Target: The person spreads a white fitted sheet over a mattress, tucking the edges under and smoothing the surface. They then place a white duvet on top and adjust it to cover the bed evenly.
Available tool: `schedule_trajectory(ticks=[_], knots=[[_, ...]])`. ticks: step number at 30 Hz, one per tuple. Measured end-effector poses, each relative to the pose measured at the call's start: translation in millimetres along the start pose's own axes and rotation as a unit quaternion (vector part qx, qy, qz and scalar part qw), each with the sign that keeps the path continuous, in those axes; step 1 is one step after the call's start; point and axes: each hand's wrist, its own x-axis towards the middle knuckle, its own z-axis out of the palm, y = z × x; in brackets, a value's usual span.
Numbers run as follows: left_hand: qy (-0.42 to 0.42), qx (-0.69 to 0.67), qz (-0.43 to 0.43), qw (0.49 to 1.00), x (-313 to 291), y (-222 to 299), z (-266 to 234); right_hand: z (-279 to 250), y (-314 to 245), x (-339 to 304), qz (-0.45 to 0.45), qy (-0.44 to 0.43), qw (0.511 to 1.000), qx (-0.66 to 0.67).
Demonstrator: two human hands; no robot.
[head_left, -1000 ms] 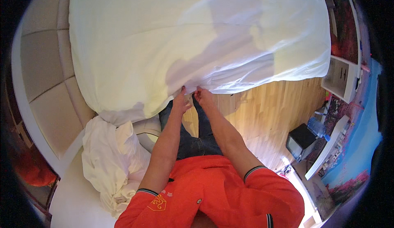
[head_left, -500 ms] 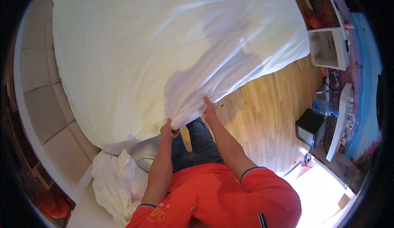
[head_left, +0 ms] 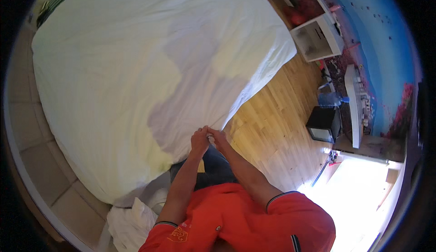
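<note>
A large white sheet (head_left: 113,79) is spread over the bed, with shallow wrinkles and my shadow lying across it. At its near edge my left hand (head_left: 200,142) is closed, pinching the fabric. Right beside it, almost touching, my right hand (head_left: 218,138) also grips the sheet's edge. Between the two hands the cloth is drawn up into a gathered point, with creases running off it to the right. The fingertips are partly hidden by the backs of my hands.
Crumpled white bedding (head_left: 129,224) lies at the lower left, beside the padded headboard (head_left: 36,161). Wooden floor (head_left: 268,125) runs along the bed's right side. Farther right are a small black cabinet (head_left: 323,124), a blue water bottle (head_left: 329,99), a white shelf (head_left: 353,106) and an open white cubby (head_left: 318,38).
My hands have come together along the sheet's edge, the right one moving left and down. The view has turned, so the bed and furniture appear shifted left.
</note>
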Motion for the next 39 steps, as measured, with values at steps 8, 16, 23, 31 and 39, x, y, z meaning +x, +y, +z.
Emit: schedule_trajectory(ticks=[8,16,23,31,39], knots=[[-0.072,0.093,0.018,0.993,11,2,-10,-67,-33,91,-0.012,-0.059,0.919,0.389],[0.050,0.165,0.123,0.977,57,155,41,-110,-57,81,-0.239,-0.041,0.960,-0.140],[-0.050,0.153,0.034,0.986,108,125,105,-169,-107,105,-0.025,-0.093,0.955,0.281],[-0.154,0.203,0.032,0.966,139,130,89,-214,-140,167,0.005,-0.123,0.946,0.301],[-0.068,0.153,0.143,0.976,176,234,148,-243,-181,123,-0.051,-0.147,0.940,0.304]])
